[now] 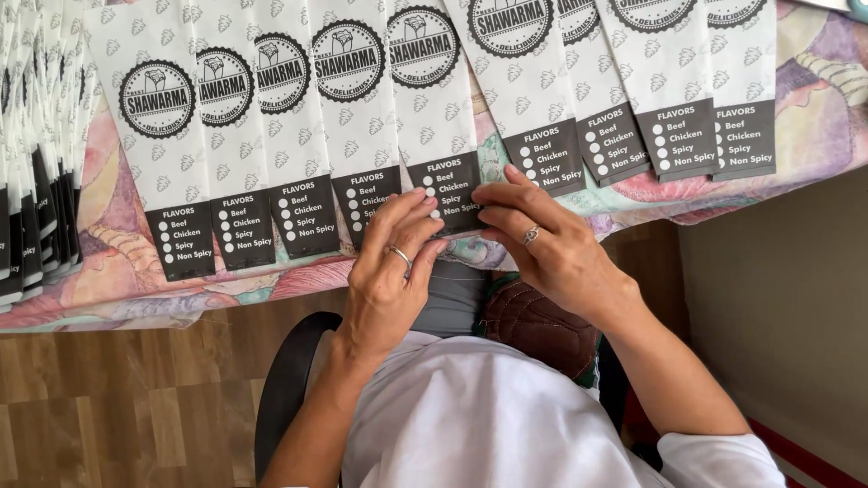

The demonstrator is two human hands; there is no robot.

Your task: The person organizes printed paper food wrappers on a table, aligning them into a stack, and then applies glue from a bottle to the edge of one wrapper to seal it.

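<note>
Left hand [391, 262] and right hand [542, 237] both pinch the dark lower end of one long white printed paper sleeve [432, 108], fingertips pressed on its bottom edge. The sleeve lies in an overlapping row of like sleeves [271, 126] on a floral-patterned tablecloth [814, 99], at the table's near edge.

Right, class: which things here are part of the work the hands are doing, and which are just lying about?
In the work:
left hand and right hand, both fingering the bottom edge of one paper sleeve
row of overlapping paper sleeves

Lying about:
patterned tablecloth
stacked sleeves at far left
chair
wooden floor
</note>
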